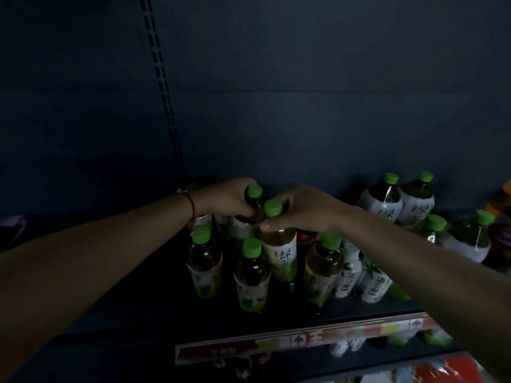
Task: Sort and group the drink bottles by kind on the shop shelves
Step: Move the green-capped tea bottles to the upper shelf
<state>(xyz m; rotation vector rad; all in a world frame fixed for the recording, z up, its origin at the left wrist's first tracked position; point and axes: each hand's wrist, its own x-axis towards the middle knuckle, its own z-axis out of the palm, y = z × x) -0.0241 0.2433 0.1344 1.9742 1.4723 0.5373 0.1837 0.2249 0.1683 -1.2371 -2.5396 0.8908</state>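
Observation:
Several green-capped tea bottles stand grouped mid-shelf. My left hand grips the neck of a rear green tea bottle just under its cap. My right hand grips the neck of a neighbouring green tea bottle with a white and green label. The two hands almost touch. In front stand three more green tea bottles. Two white coconut-drink bottles lean at their right. Part of a dark red-labelled bottle shows behind, under my right wrist.
Larger green-capped bottles stand at the back right, with orange packaging at the far right edge. The dark shelf runs left, fronted by a red price strip. More bottles show on the shelf below.

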